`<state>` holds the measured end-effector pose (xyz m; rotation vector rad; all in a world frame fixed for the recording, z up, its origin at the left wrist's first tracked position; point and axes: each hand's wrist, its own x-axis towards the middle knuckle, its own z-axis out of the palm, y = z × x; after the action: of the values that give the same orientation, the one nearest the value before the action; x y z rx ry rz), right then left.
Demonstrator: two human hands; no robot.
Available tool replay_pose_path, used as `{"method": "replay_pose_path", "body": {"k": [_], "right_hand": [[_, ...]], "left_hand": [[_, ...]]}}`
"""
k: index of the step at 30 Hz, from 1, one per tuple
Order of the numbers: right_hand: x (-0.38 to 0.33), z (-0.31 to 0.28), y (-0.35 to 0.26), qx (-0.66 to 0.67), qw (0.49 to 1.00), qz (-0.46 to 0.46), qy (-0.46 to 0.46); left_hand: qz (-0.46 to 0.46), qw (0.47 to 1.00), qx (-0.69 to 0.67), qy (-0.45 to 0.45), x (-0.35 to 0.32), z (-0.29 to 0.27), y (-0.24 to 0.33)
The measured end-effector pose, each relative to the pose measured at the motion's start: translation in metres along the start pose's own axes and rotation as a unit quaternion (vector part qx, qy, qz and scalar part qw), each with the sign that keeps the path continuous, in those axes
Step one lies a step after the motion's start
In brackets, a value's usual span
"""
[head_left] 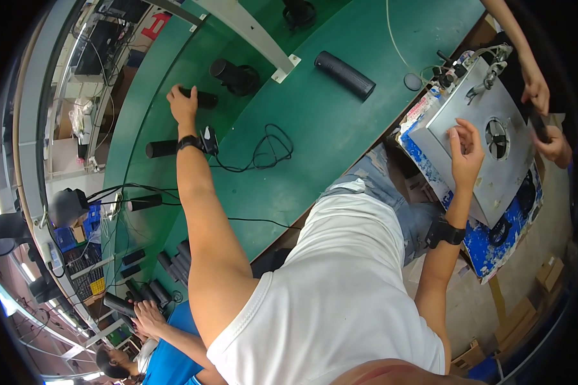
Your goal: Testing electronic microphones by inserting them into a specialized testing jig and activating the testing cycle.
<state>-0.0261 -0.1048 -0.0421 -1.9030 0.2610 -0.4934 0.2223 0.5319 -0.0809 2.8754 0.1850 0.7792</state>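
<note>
My left hand is stretched far out over the green bench, its fingers closed round the end of a dark cylinder. Beside it stands another black cylinder on a round dark base, and a further black cylinder lies near my left wrist. My right hand is held above a silver metal box with a round opening. Its fingers are loosely curled and apart, with nothing seen in them. A black textured cylinder lies on the bench between my hands, towards the far side.
A coiled black cable lies on the green bench. A metal upright stands on it. At the right, another person's hands hold a dark piece. At lower left, a person in blue handles a black cylinder near several others.
</note>
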Motion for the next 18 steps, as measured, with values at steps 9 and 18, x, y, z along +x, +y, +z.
{"method": "replay_pose_path", "body": {"k": [9,18], "right_hand": [[-0.021,0.013,-0.015,0.101,0.995,0.006,-0.006],[-0.037,0.123,-0.054,0.578,0.610,0.226,-0.493]], "left_hand": [[-0.003,0.975,-0.154,-0.160,-0.039,-0.107,0.102],[0.239,0.564,-0.611,-0.501,-0.099,-0.128,0.331]]}}
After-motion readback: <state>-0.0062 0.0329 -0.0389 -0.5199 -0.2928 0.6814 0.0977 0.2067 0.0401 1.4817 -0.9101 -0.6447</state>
